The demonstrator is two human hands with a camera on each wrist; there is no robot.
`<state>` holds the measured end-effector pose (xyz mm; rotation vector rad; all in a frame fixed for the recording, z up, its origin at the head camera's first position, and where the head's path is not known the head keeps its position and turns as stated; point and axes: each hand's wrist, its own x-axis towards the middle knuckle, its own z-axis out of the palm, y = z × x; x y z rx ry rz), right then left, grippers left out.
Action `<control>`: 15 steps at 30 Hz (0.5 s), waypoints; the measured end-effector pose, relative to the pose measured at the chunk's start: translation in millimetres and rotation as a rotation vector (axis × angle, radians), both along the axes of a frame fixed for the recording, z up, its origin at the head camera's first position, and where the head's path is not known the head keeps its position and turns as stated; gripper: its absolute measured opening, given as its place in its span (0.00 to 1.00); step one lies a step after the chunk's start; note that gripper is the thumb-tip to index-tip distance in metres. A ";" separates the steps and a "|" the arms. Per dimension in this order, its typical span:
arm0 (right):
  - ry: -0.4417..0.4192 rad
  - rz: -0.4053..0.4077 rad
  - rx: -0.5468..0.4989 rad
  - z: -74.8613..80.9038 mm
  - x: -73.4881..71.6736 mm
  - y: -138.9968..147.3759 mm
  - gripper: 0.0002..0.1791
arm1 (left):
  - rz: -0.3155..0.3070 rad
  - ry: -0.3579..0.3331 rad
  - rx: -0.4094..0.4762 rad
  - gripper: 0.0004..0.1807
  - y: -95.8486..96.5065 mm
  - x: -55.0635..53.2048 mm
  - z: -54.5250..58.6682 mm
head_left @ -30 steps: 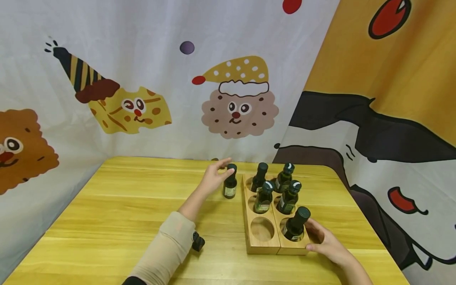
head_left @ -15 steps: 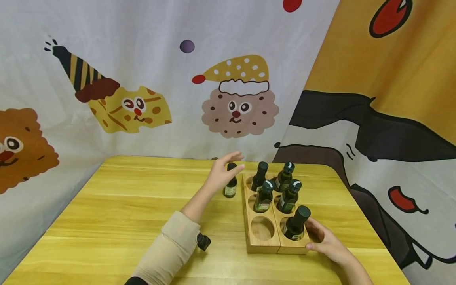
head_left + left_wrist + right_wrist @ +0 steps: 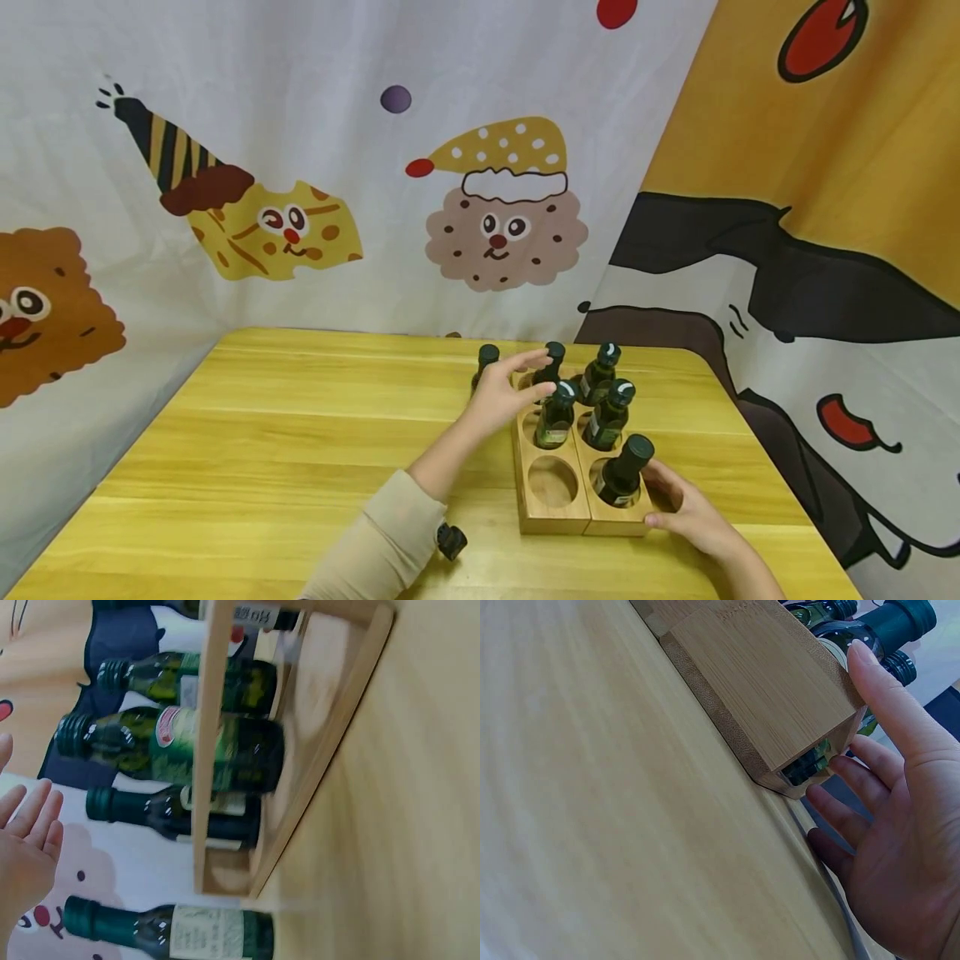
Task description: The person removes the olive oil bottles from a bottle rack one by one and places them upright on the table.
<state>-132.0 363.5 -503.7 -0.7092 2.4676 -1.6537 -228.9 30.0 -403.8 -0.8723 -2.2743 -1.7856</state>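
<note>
A wooden rack [image 3: 555, 510] with round holes stands on the yellow table and holds several dark green bottles. Its near left hole [image 3: 552, 482] is bare. My left hand [image 3: 542, 373] hovers over the rack's far left end, fingers spread, close to the bottle there [image 3: 555, 352], and holds nothing. A loose bottle [image 3: 486, 358] stands on the table just left of the rack, partly behind this hand; it also shows low in the left wrist view [image 3: 172, 934]. My right hand [image 3: 675, 508] rests with straight fingers against the rack's near right corner [image 3: 757, 682], beside the nearest bottle [image 3: 626, 471].
The wooden table [image 3: 285, 442] stretches to the left of the rack. Printed cartoon curtains [image 3: 300, 167] hang close behind the table's far and right edges. A small black camera [image 3: 451, 540] sits on my left wrist.
My left hand has let go of the loose bottle and moved right, over the rack's far left bottle. The right hand and the rack have stayed put.
</note>
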 end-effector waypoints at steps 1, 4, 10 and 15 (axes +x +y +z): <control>0.000 0.001 0.001 0.1 0.1 -0.2 0.41 | -0.005 -0.007 -0.002 0.29 2.3 1.5 -1.7; 0.000 0.005 -0.001 0.6 0.4 -1.0 0.41 | -0.022 -0.027 0.006 0.29 9.3 4.0 -7.5; 0.001 0.007 -0.005 0.5 0.1 -0.9 0.40 | -0.028 -0.043 -0.008 0.28 20.8 6.7 -20.1; -0.008 0.006 -0.003 0.5 0.0 -0.6 0.40 | -0.022 -0.069 -0.019 0.27 25.8 9.4 -28.0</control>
